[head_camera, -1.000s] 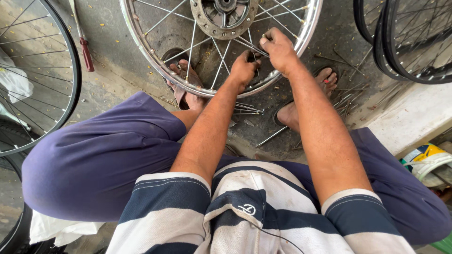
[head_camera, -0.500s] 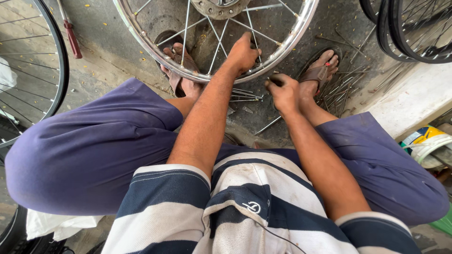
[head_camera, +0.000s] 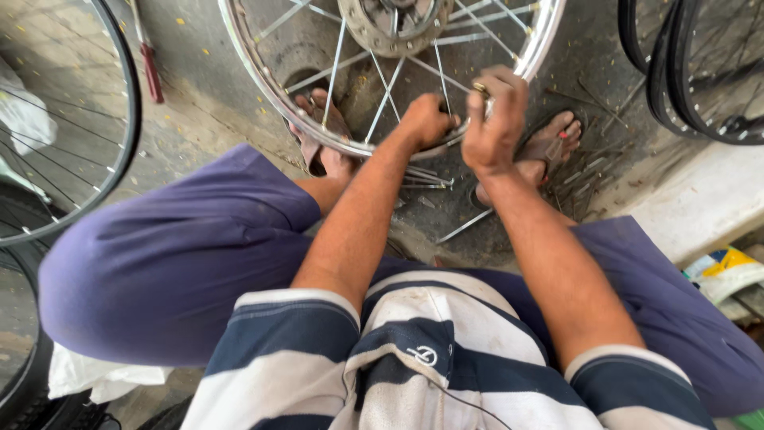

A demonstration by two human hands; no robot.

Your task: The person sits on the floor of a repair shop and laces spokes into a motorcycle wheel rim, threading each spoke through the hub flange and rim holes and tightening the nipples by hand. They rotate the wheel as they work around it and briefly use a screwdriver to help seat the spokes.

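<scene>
Two hands work at the chrome wheel rim [head_camera: 263, 99], our landmark standing on the concrete floor [head_camera: 199, 127] between the person's sandalled feet. Far left of the rim, a spoked wheel with a black tyre [head_camera: 127, 119] leans in, and a red-handled screwdriver [head_camera: 151, 70] lies on the floor between that wheel and the rim. At the rim's lower left edge, the left foot [head_camera: 326, 131] shows through the spokes. Up at the rim's centre sits the grey hub [head_camera: 390, 28], spokes fanning out from it. Now the left hand [head_camera: 426, 121]: curled tight over the rim's bottom edge, fingers pressed together in a fist on the metal. Just right of it, the right hand [head_camera: 493, 119] has its fingers bunched and pinching a small brass-coloured nipple [head_camera: 481, 87] against the rim's lower right. Below the rim, loose spokes [head_camera: 426, 179] lie scattered on the floor. Right of the rim, the right foot [head_camera: 549, 147] rests in its sandal, and farther right black tyres [head_camera: 676, 72] stand by a pale stone step [head_camera: 700, 207]. No containers anywhere here.

Half a second ago the right hand was low, off the rim by the loose spokes; it has come up to the rim, while the left hand keeps its hold on the bottom edge.
</scene>
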